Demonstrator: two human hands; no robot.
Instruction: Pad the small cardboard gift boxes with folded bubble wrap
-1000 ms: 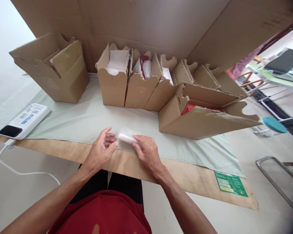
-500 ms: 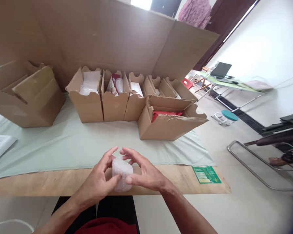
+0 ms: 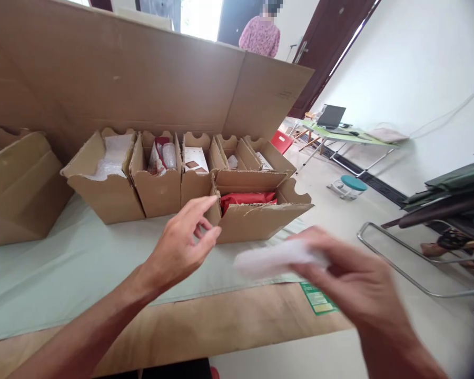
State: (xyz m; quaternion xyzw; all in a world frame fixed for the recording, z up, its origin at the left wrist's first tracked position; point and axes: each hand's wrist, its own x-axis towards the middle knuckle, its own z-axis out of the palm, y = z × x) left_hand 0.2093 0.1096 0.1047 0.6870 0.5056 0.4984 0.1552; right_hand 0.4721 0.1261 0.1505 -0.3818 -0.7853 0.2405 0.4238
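Note:
My right hand (image 3: 347, 273) pinches a whitish bubble-wrapped bundle (image 3: 270, 259) by its right end, in the air over the table's front right part. Motion smears the bundle, so what is inside it cannot be made out. My left hand (image 3: 185, 237) is raised over the cloth with its fingers apart and nothing in them. Its fingertips come close to the left end of the front cardboard box (image 3: 256, 223), which holds red packets (image 3: 247, 199); whether they touch the box I cannot tell.
A row of open cardboard boxes (image 3: 156, 196) holds bubble wrap (image 3: 114, 155), a wrapped item and cards. Behind rises a cardboard panel (image 3: 142, 79). A green printed sheet (image 3: 318, 300) lies at the table's front edge. A person in pink (image 3: 260, 36) stands beyond the panel.
Both hands were around the bubble-wrapped bundle near the front edge. The right hand has carried it up and right; the left has let go and moved forward. The view has shifted too.

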